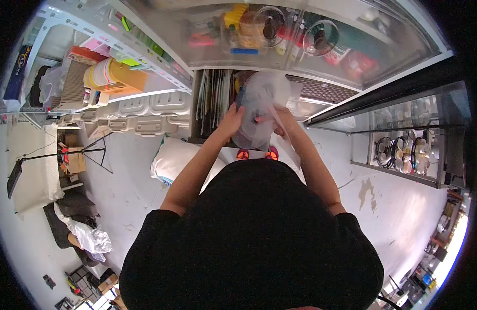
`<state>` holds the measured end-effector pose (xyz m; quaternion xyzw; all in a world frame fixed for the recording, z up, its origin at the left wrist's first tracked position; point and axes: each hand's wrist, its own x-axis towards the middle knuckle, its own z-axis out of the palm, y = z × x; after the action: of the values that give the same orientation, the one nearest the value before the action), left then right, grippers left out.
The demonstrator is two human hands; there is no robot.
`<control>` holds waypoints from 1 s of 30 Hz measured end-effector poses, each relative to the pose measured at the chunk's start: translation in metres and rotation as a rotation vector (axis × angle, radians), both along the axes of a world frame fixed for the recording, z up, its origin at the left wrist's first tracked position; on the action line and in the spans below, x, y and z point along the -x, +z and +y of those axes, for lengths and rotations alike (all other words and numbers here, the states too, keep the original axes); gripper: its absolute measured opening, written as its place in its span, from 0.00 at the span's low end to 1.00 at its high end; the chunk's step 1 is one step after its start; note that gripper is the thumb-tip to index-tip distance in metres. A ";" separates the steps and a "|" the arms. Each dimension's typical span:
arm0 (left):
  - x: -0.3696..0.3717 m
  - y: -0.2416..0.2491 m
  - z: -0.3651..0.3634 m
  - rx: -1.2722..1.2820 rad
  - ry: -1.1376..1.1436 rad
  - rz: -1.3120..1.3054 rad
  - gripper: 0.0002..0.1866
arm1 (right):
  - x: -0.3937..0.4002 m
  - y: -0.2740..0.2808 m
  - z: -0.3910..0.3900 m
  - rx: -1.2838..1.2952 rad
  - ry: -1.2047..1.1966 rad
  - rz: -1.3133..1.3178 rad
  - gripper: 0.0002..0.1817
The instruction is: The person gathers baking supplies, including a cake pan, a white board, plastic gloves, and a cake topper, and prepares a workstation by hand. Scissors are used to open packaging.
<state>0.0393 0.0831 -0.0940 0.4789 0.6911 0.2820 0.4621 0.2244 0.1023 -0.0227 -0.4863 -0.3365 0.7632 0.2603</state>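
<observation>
Held a translucent plastic piece (258, 107) with rounded outlines in the upper middle of the frame, out in front of the body and over an open drawer (195, 111). Closed left hand (232, 119) narrowly on the left edge of the plastic, with fingertips partly veiled by it. Set right hand (284, 121) at the right side of the same piece, with fingers bent and one finger stretched leftward behind the clear material. Could not tell a firm pinch from a loose touch on that side. Had both forearms angled inward toward the plastic, near each other at the hands.

Stood in orange-and-purple shoes (242, 154) just below the plastic at the centre of the frame, and wore a black shirt (259, 232) across the lower middle. Saw upright flat sleeves (215, 101) packed in the drawer, just left of the left hand, and a cabinet (324, 65) with see-through doors across the top of the frame. Saw also lidded bins (168, 102) left of the drawer, a white sack (177, 159) on the floor beside the left forearm, a black tripod (96, 155) at the left, and a dark-framed display case (393, 173) with round containers at the right.
</observation>
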 end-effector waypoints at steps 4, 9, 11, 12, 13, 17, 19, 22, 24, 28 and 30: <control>0.012 -0.006 0.006 0.047 0.130 -0.604 0.29 | -0.020 -0.010 0.005 -0.009 0.106 0.115 0.23; 0.038 0.016 0.003 0.023 0.129 -0.525 0.35 | -0.003 -0.010 0.000 0.144 -0.113 0.199 0.21; 0.032 0.045 -0.001 0.081 0.298 -0.491 0.40 | 0.006 0.009 0.000 0.102 -0.008 0.204 0.18; 0.036 0.039 -0.001 0.081 0.298 -0.491 0.40 | 0.009 0.001 0.001 0.101 -0.007 0.203 0.18; 0.045 0.026 -0.001 0.071 0.292 -0.518 0.41 | 0.014 -0.013 0.004 0.053 0.030 0.172 0.17; 0.066 -0.008 0.003 0.078 0.291 -0.545 0.43 | 0.044 -0.028 0.018 0.000 0.092 -0.030 0.14; 0.078 -0.025 0.004 0.062 0.255 -0.615 0.42 | 0.065 -0.047 0.027 -0.061 0.074 -0.014 0.13; 0.078 -0.016 0.003 0.074 0.223 -0.726 0.40 | 0.088 -0.076 0.040 -0.349 0.180 -0.101 0.14; 0.073 -0.002 0.000 0.101 0.229 -0.767 0.39 | 0.096 -0.086 0.046 -0.575 0.305 -0.208 0.15; 0.069 0.013 -0.003 0.002 0.180 -0.796 0.35 | 0.114 -0.064 0.040 -1.255 0.565 -0.707 0.18; 0.065 0.024 -0.006 -0.036 0.157 -0.824 0.33 | 0.133 -0.056 0.030 -0.981 0.441 -0.670 0.19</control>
<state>-0.0257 0.0773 -0.0699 0.2801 0.4776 0.4965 0.6685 0.0913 0.1327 -0.0784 -0.4422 -0.8027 0.3624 0.1699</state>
